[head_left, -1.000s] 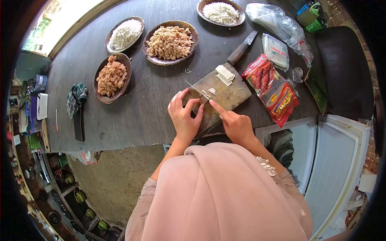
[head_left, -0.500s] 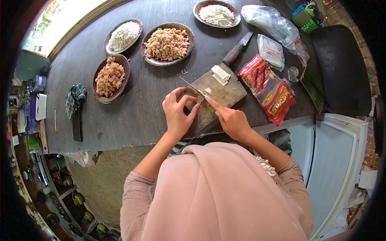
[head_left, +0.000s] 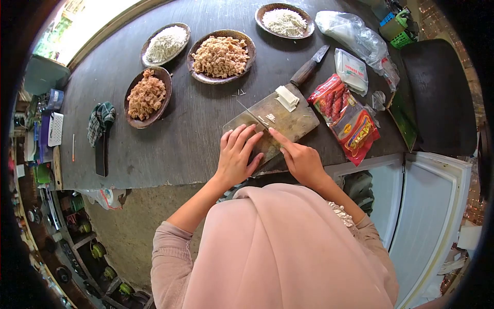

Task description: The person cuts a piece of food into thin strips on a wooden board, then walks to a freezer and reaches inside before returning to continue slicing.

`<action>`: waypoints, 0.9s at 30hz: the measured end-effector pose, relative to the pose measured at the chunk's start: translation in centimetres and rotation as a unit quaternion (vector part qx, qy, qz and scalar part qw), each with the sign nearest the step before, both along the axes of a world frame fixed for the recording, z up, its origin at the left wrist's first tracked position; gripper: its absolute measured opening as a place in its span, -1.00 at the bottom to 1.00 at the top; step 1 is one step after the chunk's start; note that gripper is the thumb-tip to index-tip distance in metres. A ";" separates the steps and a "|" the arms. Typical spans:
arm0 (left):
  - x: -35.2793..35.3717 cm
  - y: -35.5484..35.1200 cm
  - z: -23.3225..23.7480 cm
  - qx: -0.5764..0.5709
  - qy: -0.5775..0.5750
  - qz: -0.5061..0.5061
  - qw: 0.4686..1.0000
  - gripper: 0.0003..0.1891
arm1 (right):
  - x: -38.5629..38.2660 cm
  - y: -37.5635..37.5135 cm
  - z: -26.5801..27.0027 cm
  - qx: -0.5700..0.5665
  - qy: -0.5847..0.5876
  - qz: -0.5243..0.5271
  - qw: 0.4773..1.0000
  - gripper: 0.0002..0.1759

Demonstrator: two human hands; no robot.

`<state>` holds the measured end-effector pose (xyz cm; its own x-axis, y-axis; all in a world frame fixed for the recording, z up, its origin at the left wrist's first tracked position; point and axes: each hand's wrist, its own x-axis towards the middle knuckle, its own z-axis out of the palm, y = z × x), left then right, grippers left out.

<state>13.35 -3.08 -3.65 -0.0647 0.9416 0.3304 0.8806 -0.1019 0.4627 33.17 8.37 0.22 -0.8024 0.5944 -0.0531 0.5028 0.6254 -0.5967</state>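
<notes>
Dark wooden planks make up the desk [head_left: 170, 139] in front of you, and the cutting board [head_left: 293, 123] lies at its near edge, right under your hands. Your left hand [head_left: 236, 154] rests flat on the board's near-left corner, its fingers [head_left: 242, 138] spread wide and gripping nothing. Your right hand [head_left: 302, 160] sits just beside it, the index finger stretched out with its tip pressed to the board; the other fingers curl under, and you cannot tell whether they hold anything. A thin stick [head_left: 249, 112] lies slanted across the board's left end, just beyond both hands, with a few small white bits [head_left: 269, 118] near it. At the far corner of the board is a small stack of white squares [head_left: 286, 97], and a knife [head_left: 309, 68] with a wooden handle lies just past them. Red packets [head_left: 347, 113] lie to the right of the board, a white packet [head_left: 352, 69] beyond those. Farther back stand four bowls: two of brownish twisted pieces [head_left: 220, 49] [head_left: 148, 95] and two of white shreds [head_left: 165, 44] [head_left: 284, 20]. A checked cloth [head_left: 100, 119] lies well off to the left.
</notes>
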 end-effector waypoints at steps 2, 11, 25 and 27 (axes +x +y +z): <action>0.0 0.1 0.0 -0.004 0.011 -0.007 1.000 -0.39 | 0.0 0.1 -0.1 -0.002 0.009 -0.010 1.000 -0.32; 1.9 -0.2 0.1 -0.036 0.032 0.057 0.997 -0.35 | -0.4 -0.6 -0.8 0.127 -0.049 0.005 0.991 -0.14; 2.6 -0.2 0.0 -0.020 -0.003 0.092 0.996 -0.37 | 0.3 -0.4 -0.6 0.105 0.005 -0.011 0.994 -0.26; 2.7 -0.1 -0.1 -0.017 -0.006 0.094 0.995 -0.37 | 0.4 -0.6 -0.5 0.113 -0.008 0.002 0.994 -0.24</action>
